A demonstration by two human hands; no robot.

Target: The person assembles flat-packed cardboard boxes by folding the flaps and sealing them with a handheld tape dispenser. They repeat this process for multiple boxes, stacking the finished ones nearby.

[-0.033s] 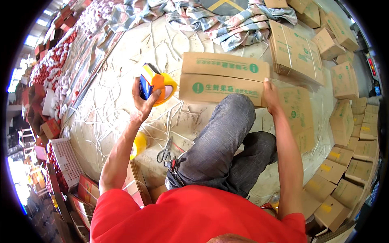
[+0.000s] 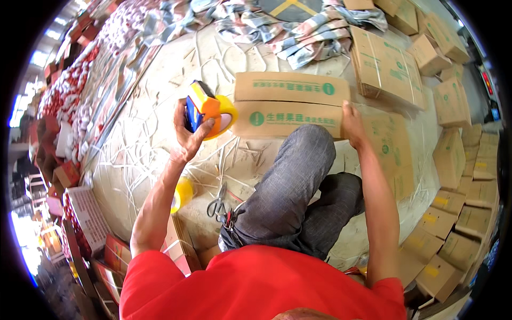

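My left hand [image 2: 190, 130] is closed around a blue and orange tape dispenser [image 2: 200, 106] with a wide yellow roll of tape, held beside the left end of a cardboard box [image 2: 290, 120]. The box's two long top flaps meet at a narrow dark seam, and green print runs along both. At the box's right end, my right hand [image 2: 353, 125] grips the edge, its thumb on top and the other fingers mostly hidden. My bent knee [image 2: 314, 146] presses close to the box's near side.
A spare tape roll [image 2: 182, 194] and scissors [image 2: 217, 202] lie on the floor by my left side. Flat cardboard [image 2: 388, 154] and a strapped carton stack [image 2: 388, 66] are at the right, with closed boxes [image 2: 449, 157] beyond. Loose white straps [image 2: 133, 165] litter the left floor.
The box has shifted slightly left with my right hand. The tape dispenser has moved a little right, so its roll now meets the box's left end in the picture.
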